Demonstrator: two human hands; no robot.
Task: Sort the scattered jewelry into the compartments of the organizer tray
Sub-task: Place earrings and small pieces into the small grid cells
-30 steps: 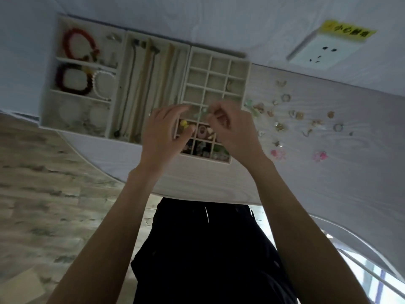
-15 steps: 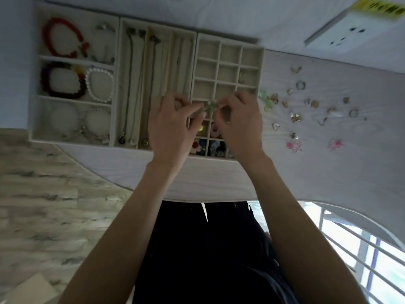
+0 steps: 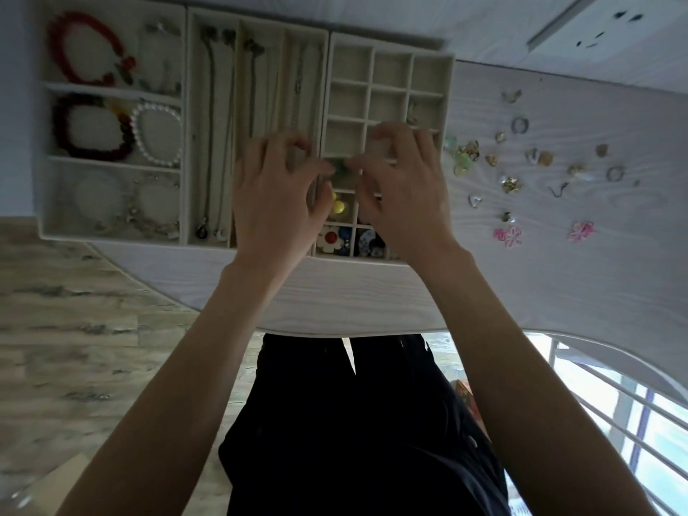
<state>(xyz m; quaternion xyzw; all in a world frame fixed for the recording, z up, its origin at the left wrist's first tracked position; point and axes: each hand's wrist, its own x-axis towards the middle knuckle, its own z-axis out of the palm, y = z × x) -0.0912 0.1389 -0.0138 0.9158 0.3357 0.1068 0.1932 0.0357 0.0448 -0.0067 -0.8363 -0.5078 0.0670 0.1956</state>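
Observation:
A cream grid tray (image 3: 391, 57) of small square compartments sits on the white table. My left hand (image 3: 275, 202) and my right hand (image 3: 405, 191) meet over its middle rows, and both pinch a small greenish piece (image 3: 340, 167) between their fingertips. Near compartments hold a yellow bead piece (image 3: 338, 206), a white flower with a red centre (image 3: 329, 238) and a blue-white piece (image 3: 368, 240). Scattered jewelry lies on the table to the right: gold earrings (image 3: 470, 150), silver rings (image 3: 519, 124), pink flowers (image 3: 508, 235).
Left of the grid tray stand a necklace tray (image 3: 257, 27) with long chains and a bracelet tray (image 3: 115, 87) with red, dark and pearl bracelets. A white wall socket (image 3: 610, 31) is at the top right. The table's front edge curves just below the trays.
Both hands have closed in together over the grid tray, their fingertips now meeting on the small greenish piece. The camera has tilted, so the trays sit higher in view.

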